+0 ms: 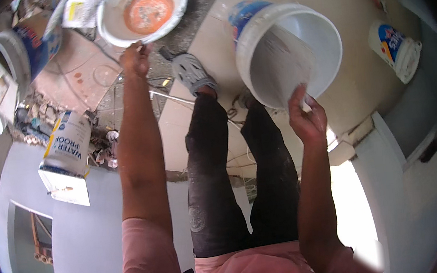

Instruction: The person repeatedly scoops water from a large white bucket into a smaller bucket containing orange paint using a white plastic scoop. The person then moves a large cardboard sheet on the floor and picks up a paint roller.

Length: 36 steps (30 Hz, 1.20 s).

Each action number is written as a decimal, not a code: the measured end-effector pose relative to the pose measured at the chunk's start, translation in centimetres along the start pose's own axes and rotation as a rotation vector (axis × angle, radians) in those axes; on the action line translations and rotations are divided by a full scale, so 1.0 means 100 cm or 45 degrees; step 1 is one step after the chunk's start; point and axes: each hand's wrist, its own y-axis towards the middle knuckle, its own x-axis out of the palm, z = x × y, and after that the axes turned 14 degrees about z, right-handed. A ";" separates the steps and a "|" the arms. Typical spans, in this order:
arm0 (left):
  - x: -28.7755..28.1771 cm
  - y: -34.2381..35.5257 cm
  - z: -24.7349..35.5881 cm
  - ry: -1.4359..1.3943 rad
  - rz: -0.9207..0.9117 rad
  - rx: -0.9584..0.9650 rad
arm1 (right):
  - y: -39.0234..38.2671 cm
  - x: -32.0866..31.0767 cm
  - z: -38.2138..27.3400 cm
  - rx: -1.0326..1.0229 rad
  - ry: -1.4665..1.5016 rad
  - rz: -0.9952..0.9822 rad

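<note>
My left hand (136, 61) is stretched forward, its fingers closed on the near rim of a white tub (180, 13). A round orange patch speckled with white (149, 10) shows inside the tub; whether it is liquid or solid I cannot tell. Closer in on the right, my right hand (308, 115) pinches the rim of a large white bucket (332, 44). That bucket is tilted with its mouth toward me, and a blue label shows on its outer side. Greyish-white residue (285, 57) streaks its inner wall.
A grey clog (194, 73) on my foot stands between the two containers. Left lie a blue-and-white bucket (38, 42), a white bucket with dark lettering (68, 139) and rubble (36, 126). Another small bucket (393, 49) is at right. A white cable (171, 96) crosses the floor.
</note>
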 end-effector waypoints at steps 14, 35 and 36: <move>-0.056 -0.071 -0.027 -0.100 0.169 -0.089 | 0.062 0.059 -0.052 -0.785 -1.573 -0.086; -0.142 -0.324 -0.107 -0.132 0.700 -0.303 | -0.067 0.077 -0.051 -3.757 -3.576 -2.028; -0.142 -0.335 -0.113 -0.103 0.749 -0.237 | -0.067 0.078 -0.053 -3.804 -3.394 -2.165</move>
